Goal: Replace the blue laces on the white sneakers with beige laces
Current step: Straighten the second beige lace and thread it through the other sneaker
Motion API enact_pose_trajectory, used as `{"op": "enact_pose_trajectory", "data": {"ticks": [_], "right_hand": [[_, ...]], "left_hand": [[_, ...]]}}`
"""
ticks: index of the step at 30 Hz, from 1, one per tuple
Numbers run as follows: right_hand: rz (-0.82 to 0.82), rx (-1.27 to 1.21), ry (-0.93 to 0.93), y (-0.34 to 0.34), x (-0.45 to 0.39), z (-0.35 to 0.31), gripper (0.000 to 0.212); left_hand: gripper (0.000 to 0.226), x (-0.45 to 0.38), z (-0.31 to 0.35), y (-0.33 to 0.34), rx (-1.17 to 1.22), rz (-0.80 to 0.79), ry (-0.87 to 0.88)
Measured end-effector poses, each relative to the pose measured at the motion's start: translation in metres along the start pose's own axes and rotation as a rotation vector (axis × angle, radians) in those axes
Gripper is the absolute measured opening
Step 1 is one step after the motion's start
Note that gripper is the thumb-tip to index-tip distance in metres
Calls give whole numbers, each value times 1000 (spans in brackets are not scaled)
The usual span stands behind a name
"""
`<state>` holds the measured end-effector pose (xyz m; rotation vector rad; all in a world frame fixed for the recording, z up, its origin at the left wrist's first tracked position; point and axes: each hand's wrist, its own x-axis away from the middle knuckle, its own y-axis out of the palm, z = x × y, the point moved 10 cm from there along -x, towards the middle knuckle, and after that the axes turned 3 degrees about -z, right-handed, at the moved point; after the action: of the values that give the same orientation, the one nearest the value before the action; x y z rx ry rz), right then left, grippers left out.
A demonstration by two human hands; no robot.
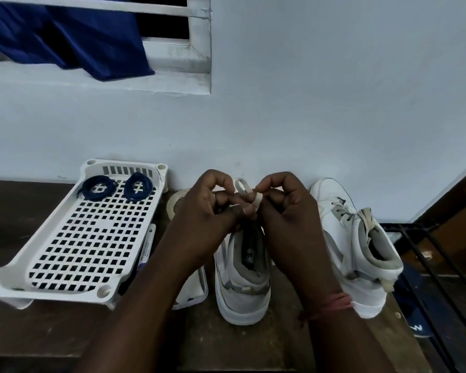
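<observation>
White plastic formed the tray (65, 267), the biggest thing on the counter (24, 332), left of the near sneaker (242, 289). That sneaker stood heel toward the camera; right of it the second sneaker (361, 249) already wore beige lacing. Above the near sneaker's tongue the left hand (207, 208) and right hand (288, 211) met, each pinching the beige lace (244, 188). Soft, limp and flat, it would likely handle best gripped near its tip. Two blue laces (97, 187) lay coiled at the tray's far end.
</observation>
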<state>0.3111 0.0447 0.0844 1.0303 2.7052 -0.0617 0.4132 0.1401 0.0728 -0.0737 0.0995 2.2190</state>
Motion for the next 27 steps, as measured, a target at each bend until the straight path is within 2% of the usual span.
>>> {"op": "enact_pose_trajectory", "data": {"ticks": [5,8,10,12,15,19,23,24,27], "right_hand": [[-157,61,-52,7,3,-8,29],[-205,150,-102,8,3,-10,28],[-210,111,-83,8,3,-8,25],[-154,59,-66,2,1,-8,20],[37,21,-33,-13,-2,-3,5],[143,-56,72,-18,-2,12,5],[151,-2,90,-19,-5,14,25],[156,24,91,-19,-5,14,24],[152,230,44,-18,-6,10,5]], "left_hand": [[41,0,-11,-4,62,35,-57],[23,0,-12,-5,93,32,-34],[20,2,-15,-6,124,60,-55],[21,1,-22,-6,153,63,-92],[22,0,-22,-4,172,28,-94],[26,1,-2,-12,-48,88,49],[21,9,15,-15,-376,205,237],[20,12,19,-15,-451,238,277],[18,18,29,-13,-575,301,380]]}}
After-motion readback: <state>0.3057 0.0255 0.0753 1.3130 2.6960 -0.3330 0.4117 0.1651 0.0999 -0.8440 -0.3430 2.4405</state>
